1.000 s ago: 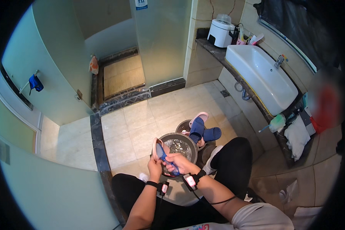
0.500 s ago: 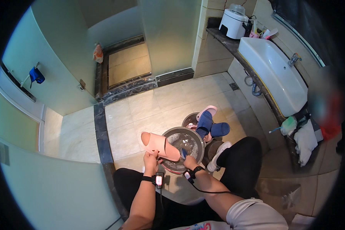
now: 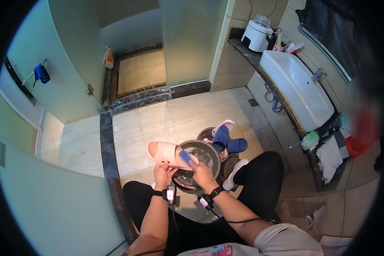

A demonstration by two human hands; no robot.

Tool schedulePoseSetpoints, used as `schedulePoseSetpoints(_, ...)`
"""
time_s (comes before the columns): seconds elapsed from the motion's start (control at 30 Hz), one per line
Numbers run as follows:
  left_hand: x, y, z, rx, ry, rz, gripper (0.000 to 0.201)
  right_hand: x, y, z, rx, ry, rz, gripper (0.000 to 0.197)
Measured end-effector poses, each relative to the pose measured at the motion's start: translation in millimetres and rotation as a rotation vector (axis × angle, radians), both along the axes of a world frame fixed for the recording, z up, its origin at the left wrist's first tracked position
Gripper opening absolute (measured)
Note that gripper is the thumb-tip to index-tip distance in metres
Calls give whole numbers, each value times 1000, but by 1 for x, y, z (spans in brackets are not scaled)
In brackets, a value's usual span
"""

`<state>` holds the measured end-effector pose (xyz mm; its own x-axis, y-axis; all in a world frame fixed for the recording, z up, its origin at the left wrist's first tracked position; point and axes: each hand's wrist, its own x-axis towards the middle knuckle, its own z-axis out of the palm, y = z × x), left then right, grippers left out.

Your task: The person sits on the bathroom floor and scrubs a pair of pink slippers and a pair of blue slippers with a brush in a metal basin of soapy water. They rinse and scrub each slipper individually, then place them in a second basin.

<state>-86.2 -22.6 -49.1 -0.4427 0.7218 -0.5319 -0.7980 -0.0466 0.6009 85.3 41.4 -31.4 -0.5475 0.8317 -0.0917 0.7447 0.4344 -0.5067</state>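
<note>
My left hand [image 3: 161, 174] is closed on the near edge of a pink slipper [image 3: 164, 152], held tilted over the left rim of a grey basin [image 3: 216, 158]. Sudsy water lies in the basin. In my right hand [image 3: 203, 175] is a blue brush [image 3: 185, 158], laid against the slipper's front end. The brush's bristles are hidden, and so are some of my left fingers.
Behind the basin, blue slippers [image 3: 237, 145] and a pink one [image 3: 227, 124] are heaped on a second dark container [image 3: 204, 133]. A white sink [image 3: 296, 91] on a dark counter lines the right wall. At left stands a frosted glass door [image 3: 51, 179].
My right hand has lifted the brush from the basin beside the slipper's tip and brought it left onto the slipper. The left hand keeps its hold. The whole view has shifted slightly.
</note>
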Motion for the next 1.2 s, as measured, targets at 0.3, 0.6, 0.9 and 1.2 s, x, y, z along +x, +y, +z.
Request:
schedulePoseSetpoints(0.3,-17,-19,-16,8,32,66,23,5,-17,-18,-95,77,4,55)
schedulePoseSetpoints(0.6,-21,-13,-29,75,68,40,22,37,25,-140,-330,-348,20,29)
schedulePoseSetpoints(0.9,-18,-13,-45,-48,152,121,19,17,10,-48,-873,521,-260,41)
schedulePoseSetpoints(1.2,-3,-20,-11,147,122,28,24,12,17,-20,-397,327,-292,49)
